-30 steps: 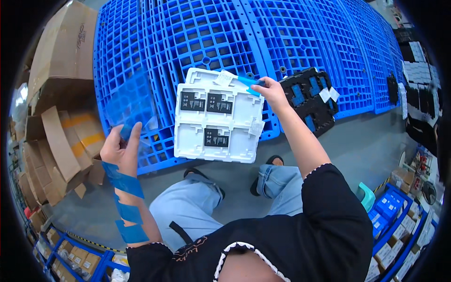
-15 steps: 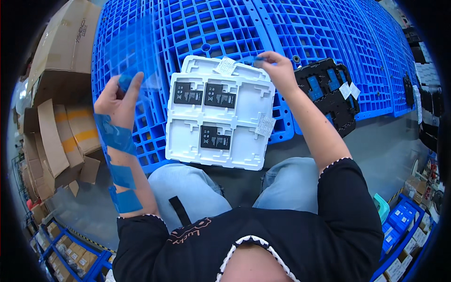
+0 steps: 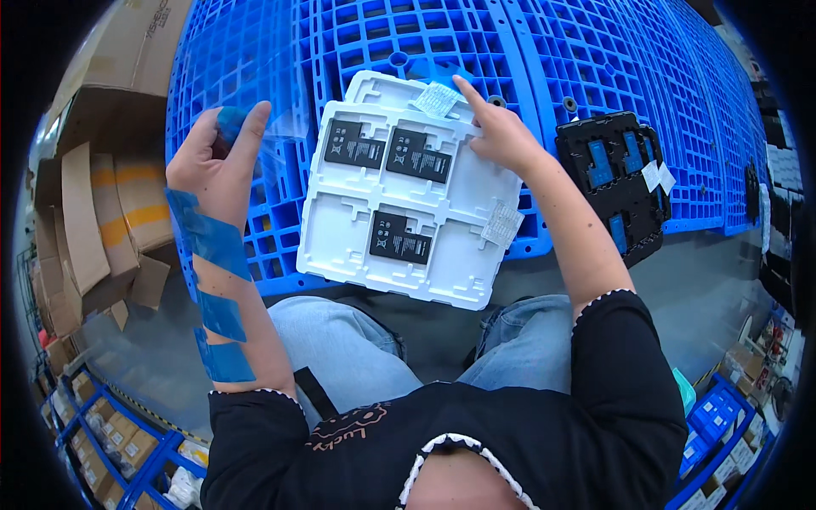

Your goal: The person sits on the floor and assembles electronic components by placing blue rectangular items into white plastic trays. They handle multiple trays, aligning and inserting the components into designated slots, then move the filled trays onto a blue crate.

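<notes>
Raised at the left, my left hand is closed, thumb and fingers bent round a piece of blue tape. Several blue tape strips are stuck along that forearm. Behind the hand spreads a clear plastic sheet; whether the fingers grip it is unclear. My right hand points its index finger at blue tape by the far edge of a white moulded tray, other fingers curled. Three black flat batteries lie in its compartments. Paper labels are on the tray stack.
Blue plastic pallets carry the trays. To the right sits a black tray with blue pieces and white labels. Open cardboard boxes stand at the left, and blue shelving holds boxes at the lower left.
My right index finger has straightened from a pinch and now reaches to the tape at the tray's far edge. My left hand stays raised with its tape. The view has shifted slightly.
</notes>
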Tool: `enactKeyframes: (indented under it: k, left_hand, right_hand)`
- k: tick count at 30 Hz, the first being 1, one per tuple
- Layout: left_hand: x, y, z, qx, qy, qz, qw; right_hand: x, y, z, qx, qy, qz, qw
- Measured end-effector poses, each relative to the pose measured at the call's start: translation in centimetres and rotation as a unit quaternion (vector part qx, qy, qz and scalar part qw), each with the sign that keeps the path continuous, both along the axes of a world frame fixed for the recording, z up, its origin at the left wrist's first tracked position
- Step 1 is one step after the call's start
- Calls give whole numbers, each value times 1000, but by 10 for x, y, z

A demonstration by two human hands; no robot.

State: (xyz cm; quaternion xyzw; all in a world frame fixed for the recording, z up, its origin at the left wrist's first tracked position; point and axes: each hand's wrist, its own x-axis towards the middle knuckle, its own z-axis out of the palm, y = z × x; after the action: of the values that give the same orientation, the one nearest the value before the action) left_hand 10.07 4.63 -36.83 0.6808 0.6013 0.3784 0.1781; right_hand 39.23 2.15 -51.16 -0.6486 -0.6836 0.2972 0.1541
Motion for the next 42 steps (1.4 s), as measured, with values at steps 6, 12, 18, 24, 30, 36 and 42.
enactKeyframes:
  k: [6,12,18,24,30,36,42]
  left_hand:
    - [-15,-4,7,33,6,23,999]
    - [-17,-2,7,59,-53,11,997]
    - [-23,-1,7,67,-33,30,997]
    - [-24,0,3,70,-32,23,997]
    - [-24,0,3,36,-5,29,999]
    - [-25,4,1,59,-60,33,996]
    - [-29,6,-4,41,-65,42,996]
  right_hand:
    - [1,18,22,-62,214,-24,975]
    - [-70,33,3,-29,266,-72,961]
    - [-144,22,-20,-2,292,-181,939]
    - [-129,11,-42,-36,443,-182,877]
    - [-146,9,-46,-14,561,-224,797]
    - [-227,6,-52,55,384,-209,898]
    - [-240,-3,-23,210,230,-92,946]
